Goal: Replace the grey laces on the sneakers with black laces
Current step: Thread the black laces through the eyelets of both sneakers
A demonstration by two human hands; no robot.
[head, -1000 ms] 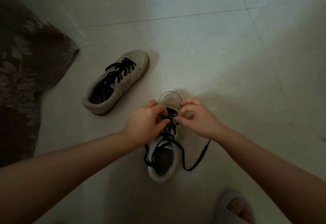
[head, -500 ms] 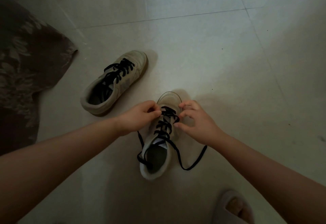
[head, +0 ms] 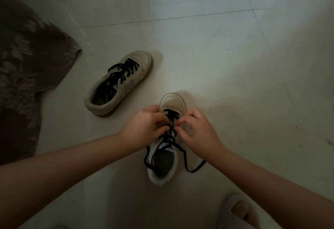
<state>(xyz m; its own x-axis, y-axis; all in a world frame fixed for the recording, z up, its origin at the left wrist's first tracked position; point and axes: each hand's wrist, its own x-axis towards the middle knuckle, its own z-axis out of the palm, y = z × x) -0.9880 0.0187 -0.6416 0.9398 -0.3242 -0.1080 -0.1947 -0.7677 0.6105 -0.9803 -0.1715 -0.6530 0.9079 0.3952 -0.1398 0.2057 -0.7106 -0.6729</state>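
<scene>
We are logging a near sneaker (head: 172,102) standing on the tiled floor (head: 226,66), black lace (head: 170,136) threaded, loose ends trailing beside the heel. Left hand (head: 142,127) and right hand (head: 197,131) are pinching the lace at mid-eyelets. Second sneaker (head: 117,84), black-laced, lying apart; patterned cloth (head: 27,70) and a slippered foot (head: 238,212) bordering.

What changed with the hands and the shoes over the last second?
Both hands slid toward the toe of the near sneaker: left hand and right hand now pinch the black lace at lower crossings. The far sneaker stayed put, fully laced.
</scene>
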